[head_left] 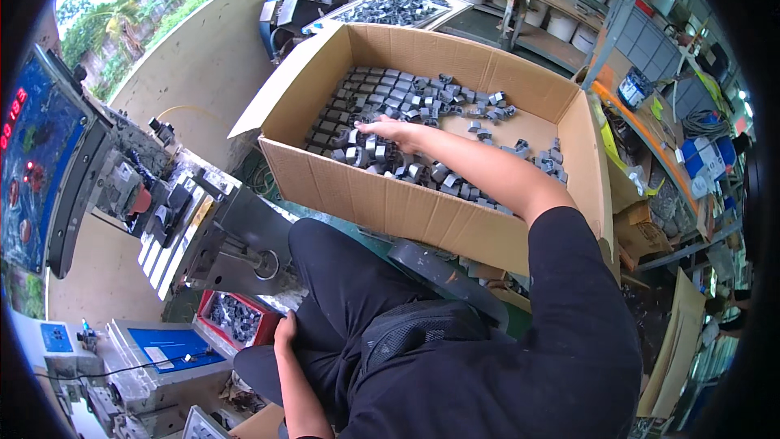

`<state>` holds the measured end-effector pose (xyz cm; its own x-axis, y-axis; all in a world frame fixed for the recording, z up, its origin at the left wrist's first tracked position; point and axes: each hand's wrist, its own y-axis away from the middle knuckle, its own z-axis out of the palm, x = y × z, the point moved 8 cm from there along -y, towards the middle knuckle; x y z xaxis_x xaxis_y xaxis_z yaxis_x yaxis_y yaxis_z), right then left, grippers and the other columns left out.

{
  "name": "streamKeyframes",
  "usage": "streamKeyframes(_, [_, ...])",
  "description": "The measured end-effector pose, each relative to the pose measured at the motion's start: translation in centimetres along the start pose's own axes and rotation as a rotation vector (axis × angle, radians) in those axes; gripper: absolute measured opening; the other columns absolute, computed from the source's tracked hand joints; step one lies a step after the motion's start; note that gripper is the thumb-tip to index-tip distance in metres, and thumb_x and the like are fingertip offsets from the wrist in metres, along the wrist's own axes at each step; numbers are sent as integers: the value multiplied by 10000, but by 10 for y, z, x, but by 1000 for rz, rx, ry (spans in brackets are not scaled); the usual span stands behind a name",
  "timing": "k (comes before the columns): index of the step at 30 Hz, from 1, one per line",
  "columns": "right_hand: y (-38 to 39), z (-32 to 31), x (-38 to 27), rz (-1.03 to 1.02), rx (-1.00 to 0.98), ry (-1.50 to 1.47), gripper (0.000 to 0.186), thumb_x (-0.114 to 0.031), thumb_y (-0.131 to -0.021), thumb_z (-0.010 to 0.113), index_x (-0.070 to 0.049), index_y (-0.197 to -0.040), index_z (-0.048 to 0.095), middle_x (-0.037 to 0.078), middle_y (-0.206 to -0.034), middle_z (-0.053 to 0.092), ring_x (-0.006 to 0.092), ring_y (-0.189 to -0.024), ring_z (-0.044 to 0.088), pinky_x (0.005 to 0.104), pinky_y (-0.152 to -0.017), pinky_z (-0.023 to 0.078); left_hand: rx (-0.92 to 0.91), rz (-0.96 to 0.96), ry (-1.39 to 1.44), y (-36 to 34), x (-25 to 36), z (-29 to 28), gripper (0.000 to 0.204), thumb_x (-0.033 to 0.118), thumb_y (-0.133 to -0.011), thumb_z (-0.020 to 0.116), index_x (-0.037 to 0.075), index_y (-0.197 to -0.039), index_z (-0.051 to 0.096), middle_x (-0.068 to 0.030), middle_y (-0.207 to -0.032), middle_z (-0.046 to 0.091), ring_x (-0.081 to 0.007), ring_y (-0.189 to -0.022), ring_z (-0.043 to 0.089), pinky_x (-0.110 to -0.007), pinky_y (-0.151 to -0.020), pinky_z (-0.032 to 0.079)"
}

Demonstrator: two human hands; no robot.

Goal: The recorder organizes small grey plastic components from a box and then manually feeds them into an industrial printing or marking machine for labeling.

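A large open cardboard box (pixel 390 211) stands in front of me, holding many small grey curved parts (pixel 390 85). Toward its left side they lie in close rows; nearer the middle and right they are loose. My right hand (pixel 396 133) reaches over the box's front wall, its fingers stretched out to the left among the parts. No part shows clearly in its grasp. Low on the left, my left hand (pixel 286 328) rests against my thigh, beside a red bin (pixel 266 327) of similar parts. Its fingers are mostly hidden.
At the left stand a machine with a blue control panel (pixel 41 162) and a slotted metal bed (pixel 175 248). Behind the box, a tray (pixel 443 10) carries more parts. Shelves with buckets (pixel 561 24) and an orange-edged bench (pixel 642 134) line the right.
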<state>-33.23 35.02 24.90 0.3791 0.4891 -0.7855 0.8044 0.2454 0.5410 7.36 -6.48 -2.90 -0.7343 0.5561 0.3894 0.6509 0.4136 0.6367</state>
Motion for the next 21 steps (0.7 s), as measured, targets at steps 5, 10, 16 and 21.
streamKeyframes(5, [3, 28, -34, -149, 0, 56, 978, -648, -786, 692, -50, -1477, 344, 210, -1524, 349, 320, -1398, 354, 461, -1104, 328, -23, -5, 3, 9, 1, -5, 792, 526, -965, 255, -157, -1184, 591, -397, -1231, 545, -448, -1285, 486, -453, -1096, 356])
streamKeyframes(10, [4, 56, -70, -532, -187, 365, 780, -574, -894, 628, -67, -1452, 429, 169, -1453, 466, 272, -1324, 453, 391, -1077, 386, 7, 17, -98, 19, 9, -5, 786, 538, -968, 248, -133, -1167, 605, -383, -1221, 556, -453, -1256, 505, -465, -1077, 373])
streamKeyframes(16, [-27, -58, -120, -770, 336, 420, 342, -352, -930, 639, -75, -1124, 696, 103, -1090, 714, 185, -973, 672, 334, -860, 527, 41, -76, -41, 34, -21, -18, 784, 537, -974, 231, -124, -1161, 609, -371, -1215, 568, -458, -1232, 519, -463, -1065, 379])
streamKeyframes(21, [-39, -237, -11, -413, 856, 771, 550, -522, -938, 572, -28, -1168, 641, 208, -1127, 671, 379, -1091, 634, 444, -931, 491, -21, -71, -23, 14, 1, -3, 777, 534, -964, 234, -112, -1169, 613, -364, -1224, 567, -457, -1238, 515, -462, -1068, 375])
